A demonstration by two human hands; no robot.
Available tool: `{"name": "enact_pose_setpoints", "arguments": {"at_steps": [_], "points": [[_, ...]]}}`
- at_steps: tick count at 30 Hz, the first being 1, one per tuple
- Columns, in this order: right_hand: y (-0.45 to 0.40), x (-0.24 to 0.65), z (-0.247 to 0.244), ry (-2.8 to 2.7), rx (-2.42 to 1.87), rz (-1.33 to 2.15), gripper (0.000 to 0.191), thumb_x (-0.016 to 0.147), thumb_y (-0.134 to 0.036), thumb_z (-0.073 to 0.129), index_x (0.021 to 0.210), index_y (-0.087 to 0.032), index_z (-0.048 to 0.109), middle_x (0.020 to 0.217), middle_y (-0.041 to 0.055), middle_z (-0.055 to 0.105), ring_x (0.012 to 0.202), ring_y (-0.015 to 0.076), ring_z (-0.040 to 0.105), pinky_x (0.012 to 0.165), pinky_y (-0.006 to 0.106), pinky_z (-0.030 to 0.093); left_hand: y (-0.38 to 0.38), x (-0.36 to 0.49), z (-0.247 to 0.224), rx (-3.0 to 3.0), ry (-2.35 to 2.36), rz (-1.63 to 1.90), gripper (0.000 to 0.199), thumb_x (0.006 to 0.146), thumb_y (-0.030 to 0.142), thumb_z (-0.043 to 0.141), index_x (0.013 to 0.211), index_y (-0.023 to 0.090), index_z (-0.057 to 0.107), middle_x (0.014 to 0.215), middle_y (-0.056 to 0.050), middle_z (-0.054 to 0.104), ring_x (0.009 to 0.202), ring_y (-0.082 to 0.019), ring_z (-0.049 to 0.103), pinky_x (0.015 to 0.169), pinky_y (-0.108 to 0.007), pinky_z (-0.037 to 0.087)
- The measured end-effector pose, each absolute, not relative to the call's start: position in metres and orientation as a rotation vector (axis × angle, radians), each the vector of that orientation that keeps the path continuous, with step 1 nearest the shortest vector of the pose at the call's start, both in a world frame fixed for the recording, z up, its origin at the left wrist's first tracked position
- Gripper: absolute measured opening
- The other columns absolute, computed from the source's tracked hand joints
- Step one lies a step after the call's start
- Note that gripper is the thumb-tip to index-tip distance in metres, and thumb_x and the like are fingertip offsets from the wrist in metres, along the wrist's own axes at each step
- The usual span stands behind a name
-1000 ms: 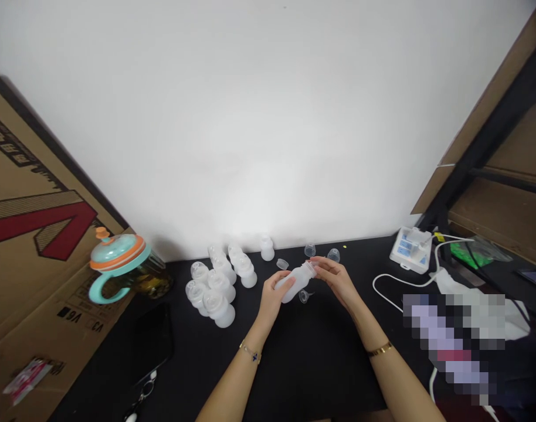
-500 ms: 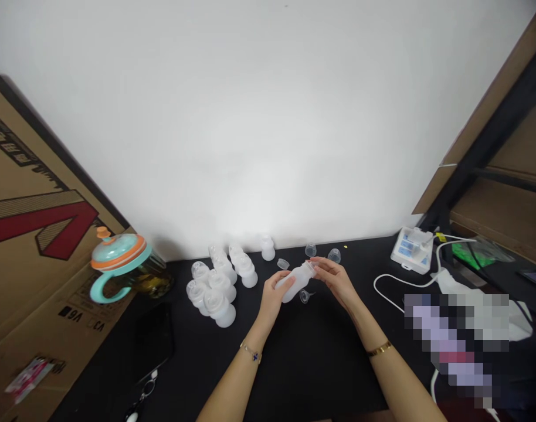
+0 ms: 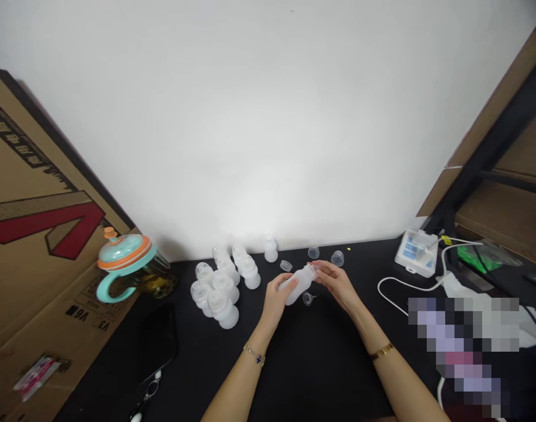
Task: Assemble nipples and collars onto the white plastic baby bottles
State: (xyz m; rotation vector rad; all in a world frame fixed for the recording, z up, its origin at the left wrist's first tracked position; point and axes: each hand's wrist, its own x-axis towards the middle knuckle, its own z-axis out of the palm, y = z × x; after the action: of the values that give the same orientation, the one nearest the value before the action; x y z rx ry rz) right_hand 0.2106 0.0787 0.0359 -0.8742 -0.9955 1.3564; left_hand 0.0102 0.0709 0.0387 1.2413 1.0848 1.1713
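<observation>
My left hand [image 3: 278, 296] is wrapped round the body of a frosted white baby bottle [image 3: 297, 288], which is tilted with its mouth up to the right. At that mouth, the fingers of my right hand [image 3: 333, 281] pinch a small clear piece [image 3: 311, 268]; its exact shape is partly hidden by the fingers. Just beneath the hands, a clear funnel-shaped part [image 3: 309, 299] lies on the black table. Behind them rest a clear oval cap [image 3: 286, 265] and two clear domed caps, one at the middle [image 3: 313, 252] and one farther right [image 3: 337, 258].
Several capped white bottles [image 3: 224, 309] stand grouped to the left, and one bottle [image 3: 271, 249] stands by the wall. Farther left are a teal-lidded jug [image 3: 129, 264], a black phone [image 3: 157, 340] and a cardboard box [image 3: 26, 281]. A white case [image 3: 417, 252] and cable [image 3: 389, 299] lie right.
The view has shifted slightly, moving everything a little rightward in the picture. Both hands keep the same hold on the bottle, with the right fingers still at its mouth.
</observation>
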Motion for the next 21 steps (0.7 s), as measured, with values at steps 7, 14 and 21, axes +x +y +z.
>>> {"name": "enact_pose_setpoints", "arguments": {"at_steps": [7, 14, 21], "points": [[0.0804, 0.2131, 0.0343, -1.044, -0.876, 1.347, 0.046, 0.069, -0.05, 0.089, 0.105, -0.024, 0.078, 0.113, 0.0098, 0.077, 0.108, 0.0304, 0.069, 0.094, 0.044, 0.054, 0.0725, 0.0105, 0.0395, 1.255, 1.087, 1.182, 0.041, 0.077, 0.052, 0.075, 0.093, 0.015, 0.076, 0.089, -0.006, 0.072, 0.079, -0.02, 0.061, 0.068, -0.026, 0.043], [0.0816, 0.2167, 0.0325, -1.096, -0.879, 1.36, 0.045, 0.07, -0.053, 0.088, 0.103, -0.024, 0.078, 0.112, 0.01, 0.076, 0.104, 0.0294, 0.07, 0.094, 0.044, 0.054, 0.0742, 0.0092, 0.038, 1.269, 1.066, 1.169, 0.039, 0.075, 0.05, 0.076, 0.091, 0.014, 0.076, 0.083, -0.005, 0.072, 0.074, -0.017, 0.059, 0.067, -0.026, 0.043], [0.0814, 0.2156, 0.0329, -1.099, -0.867, 1.35, 0.043, 0.071, -0.052, 0.087, 0.102, -0.024, 0.077, 0.109, 0.0085, 0.076, 0.101, 0.027, 0.069, 0.092, 0.042, 0.054, 0.0727, 0.0084, 0.0385, 1.321, 1.082, 1.168, 0.038, 0.078, 0.05, 0.073, 0.092, 0.014, 0.076, 0.085, -0.005, 0.073, 0.076, -0.019, 0.061, 0.069, -0.027, 0.044]]}}
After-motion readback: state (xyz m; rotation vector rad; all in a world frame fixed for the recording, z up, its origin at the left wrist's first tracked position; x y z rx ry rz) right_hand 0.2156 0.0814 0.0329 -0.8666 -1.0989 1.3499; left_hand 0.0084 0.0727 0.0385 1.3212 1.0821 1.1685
